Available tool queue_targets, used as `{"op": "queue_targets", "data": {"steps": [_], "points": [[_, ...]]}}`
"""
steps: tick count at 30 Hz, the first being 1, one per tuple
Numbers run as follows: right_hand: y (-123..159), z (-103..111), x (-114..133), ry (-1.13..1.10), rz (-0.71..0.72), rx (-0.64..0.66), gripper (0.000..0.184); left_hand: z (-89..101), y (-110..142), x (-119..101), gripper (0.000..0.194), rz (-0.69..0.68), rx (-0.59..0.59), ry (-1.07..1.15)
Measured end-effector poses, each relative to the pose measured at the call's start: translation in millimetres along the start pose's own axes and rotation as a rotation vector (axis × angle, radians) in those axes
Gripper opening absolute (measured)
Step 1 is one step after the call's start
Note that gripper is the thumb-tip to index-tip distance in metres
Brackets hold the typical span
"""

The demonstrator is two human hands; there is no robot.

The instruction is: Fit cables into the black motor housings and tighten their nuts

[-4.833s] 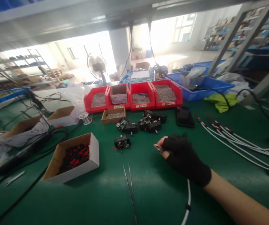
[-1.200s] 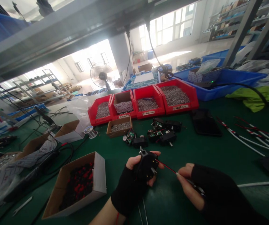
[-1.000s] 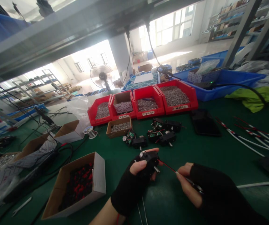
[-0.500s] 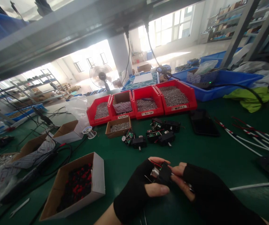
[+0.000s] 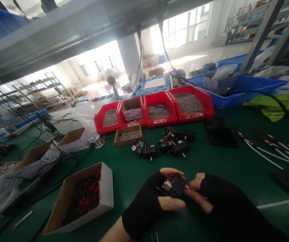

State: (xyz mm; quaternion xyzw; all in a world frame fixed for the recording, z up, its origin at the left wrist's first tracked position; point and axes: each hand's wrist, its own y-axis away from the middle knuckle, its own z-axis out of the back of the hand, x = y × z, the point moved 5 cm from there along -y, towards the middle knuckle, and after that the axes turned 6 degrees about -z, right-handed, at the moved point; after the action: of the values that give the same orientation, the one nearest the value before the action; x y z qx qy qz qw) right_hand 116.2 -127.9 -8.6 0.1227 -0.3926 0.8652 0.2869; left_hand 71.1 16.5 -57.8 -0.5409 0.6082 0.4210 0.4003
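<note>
Both of my hands wear black fingerless gloves and meet low in the middle of the view. My left hand (image 5: 152, 205) grips a small black motor module (image 5: 176, 185) with a metal end and a thin red wire. My right hand (image 5: 215, 201) is pinched on the red wire at the module's right side, fingertips touching the part. Beyond my hands, several more black modules (image 5: 171, 144) lie on the green mat.
A row of red bins (image 5: 157, 111) holds small metal parts, with a small cardboard tray (image 5: 128, 136) in front. A cardboard box (image 5: 84, 198) of red and black pieces sits at left. A black phone (image 5: 220, 132) and white cables (image 5: 273, 151) lie at right. Blue crates (image 5: 237, 87) stand behind.
My left hand picked a module off the mat and turned it over. My right hand, first alone, then holding the red wire stretched out, has closed in against the module.
</note>
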Motion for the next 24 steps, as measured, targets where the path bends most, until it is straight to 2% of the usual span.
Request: {"op": "queue_targets", "data": {"steps": [2,5,8,10,12,14,17,19,21,24], "points": [[2.2,-2.2,-0.1,0.010,0.055,0.016,0.039,0.4,-0.8,-1.0,0.061,0.027,-0.015,-0.028],[7.2,-4.2,-3.3,0.043,0.104,-0.037,0.028,0.5,-1.6,-3.1,0.065,0.025,-0.032,-0.026],[9.3,-6.1,-3.9,0.082,0.100,-0.087,0.027,-1.1,-0.5,-3.5,0.062,0.005,-0.047,-0.045],[8.1,-5.9,-2.8,0.028,0.077,-0.061,0.027,-1.8,0.8,-3.3,0.057,-0.014,-0.069,-0.058],[4.9,-0.6,-6.7,-0.097,-0.025,-0.023,0.020,-1.3,1.7,-3.2,0.054,-0.032,-0.093,-0.051],[1.7,9.1,-18.1,-0.229,-0.214,0.007,0.014,0.7,1.8,-3.1,0.052,-0.043,-0.111,-0.047],[1.6,27.2,-42.4,-0.349,-0.542,-0.053,0.032,4.5,1.0,-2.1,0.051,-0.043,-0.120,-0.017],[3.1,31.6,-53.8,-0.402,-0.665,-0.100,0.039,6.0,0.3,-0.8,0.052,-0.035,-0.129,0.025],[3.4,22.3,-57.2,-0.462,-0.687,-0.048,0.032,6.6,-0.5,0.3,0.052,-0.025,-0.145,0.040],[5.2,-7.3,-54.5,-0.555,-0.695,0.203,0.034,7.2,-1.8,-0.2,0.050,-0.033,-0.169,0.002]]}}
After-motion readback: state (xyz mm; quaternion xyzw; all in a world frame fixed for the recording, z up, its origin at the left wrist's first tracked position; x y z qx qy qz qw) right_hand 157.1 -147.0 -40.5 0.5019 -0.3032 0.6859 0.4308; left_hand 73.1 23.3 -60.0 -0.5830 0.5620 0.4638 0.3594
